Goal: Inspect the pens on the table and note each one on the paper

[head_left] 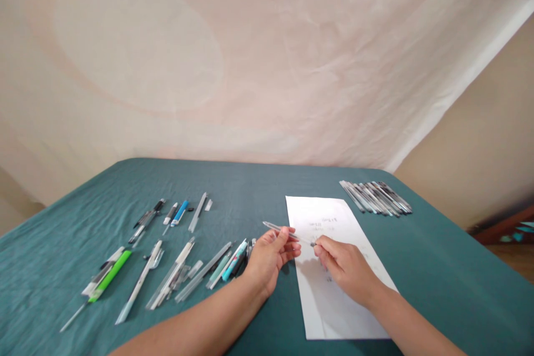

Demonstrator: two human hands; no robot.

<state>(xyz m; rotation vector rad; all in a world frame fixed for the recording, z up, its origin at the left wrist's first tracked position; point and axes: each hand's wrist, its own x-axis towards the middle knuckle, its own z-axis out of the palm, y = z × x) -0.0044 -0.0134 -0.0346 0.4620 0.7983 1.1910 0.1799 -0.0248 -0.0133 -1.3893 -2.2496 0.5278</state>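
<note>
Above the left edge of a white sheet of paper (325, 317), my left hand (271, 253) pinches a slim clear pen (272, 226) between thumb and fingers. Its pointed end sticks out to the left of that hand. My right hand (346, 264) is closed at the pen's other end, over the paper, where a small dark part shows at the fingertips. Whether that part is a cap, a plug or the tip is too small to tell. Faint handwriting marks (323, 224) run down the middle of the paper.
A teal cloth (258, 183) covers the table. Clear and dark pens (375, 198) lie in a row at the back right. On the left are loose pen parts, including a green barrel (110, 275), a blue piece (180, 212) and a light-blue pen (235, 260) near my left forearm.
</note>
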